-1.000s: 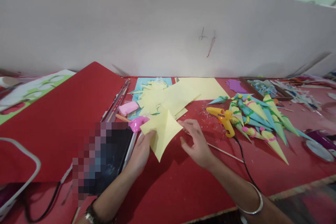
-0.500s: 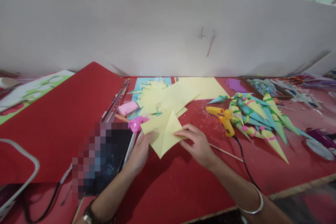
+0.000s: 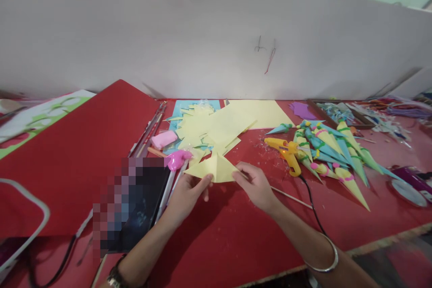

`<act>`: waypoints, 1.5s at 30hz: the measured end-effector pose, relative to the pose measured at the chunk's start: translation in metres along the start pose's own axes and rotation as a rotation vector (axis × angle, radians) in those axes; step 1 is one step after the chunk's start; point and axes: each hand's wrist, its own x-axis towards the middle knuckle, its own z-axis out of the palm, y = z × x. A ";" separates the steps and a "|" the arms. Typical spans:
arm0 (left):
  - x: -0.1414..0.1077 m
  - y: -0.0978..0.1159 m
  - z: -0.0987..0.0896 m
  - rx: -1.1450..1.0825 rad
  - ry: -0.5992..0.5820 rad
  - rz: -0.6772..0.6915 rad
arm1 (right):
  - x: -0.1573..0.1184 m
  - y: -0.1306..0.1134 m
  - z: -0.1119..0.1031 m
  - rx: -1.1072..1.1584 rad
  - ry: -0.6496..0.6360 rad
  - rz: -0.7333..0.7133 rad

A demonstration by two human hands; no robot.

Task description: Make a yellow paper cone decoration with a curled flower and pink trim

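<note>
Between my two hands is a sheet of pale yellow paper (image 3: 218, 169) with a crease down its middle, held a little above the red table. My left hand (image 3: 189, 191) grips its left side, thumb on top and fingers underneath. At the right corner, my right hand (image 3: 254, 184) pinches the paper between thumb and fingers. Just beyond it lies a pile of cut yellow paper pieces (image 3: 195, 126) on a light blue sheet (image 3: 178, 107). A pink packet (image 3: 164, 139) and a bright pink wrapped lump (image 3: 176, 160) rest left of the paper.
A yellow glue gun (image 3: 286, 153) with a black cord lies to the right, beside several yellow and blue paper cones (image 3: 353, 184). A thin stick (image 3: 292, 197) lies near my right hand. On the left are a dark tablet-like screen (image 3: 143, 207) and a large red board (image 3: 84, 153).
The yellow paper's near corner has been folded up and away, so its lower edge is now nearly straight. My left thumb has moved right, onto the paper's front.
</note>
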 end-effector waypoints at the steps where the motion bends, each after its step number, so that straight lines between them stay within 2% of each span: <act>1: 0.000 -0.001 -0.001 0.014 0.009 0.004 | 0.001 0.000 0.000 0.077 0.024 0.034; 4: 0.000 -0.001 -0.001 0.047 0.040 0.014 | 0.003 0.001 0.003 0.296 0.084 0.149; 8: -0.002 0.000 0.003 0.085 0.038 0.024 | 0.002 0.003 0.009 0.360 -0.018 0.212; 13: -0.002 -0.004 0.007 0.088 0.010 0.025 | -0.002 0.004 0.014 0.316 -0.028 0.149; 23: -0.003 -0.005 0.011 0.044 0.031 0.012 | -0.001 0.005 0.015 0.255 -0.065 0.176; 29: -0.001 -0.006 0.010 0.127 0.020 0.025 | -0.002 0.008 0.018 0.277 -0.095 0.171; 33: -0.002 -0.006 0.008 0.179 0.022 0.121 | -0.003 0.007 0.019 0.240 -0.094 0.176; 36: -0.002 -0.005 0.007 0.239 -0.023 0.206 | -0.003 0.004 0.017 0.190 -0.096 0.141; 39: -0.003 -0.003 0.006 0.248 -0.064 0.219 | -0.003 0.002 0.015 0.148 -0.088 0.105; 45: -0.004 -0.008 0.004 0.336 -0.035 0.207 | -0.004 0.003 0.018 0.040 -0.035 0.054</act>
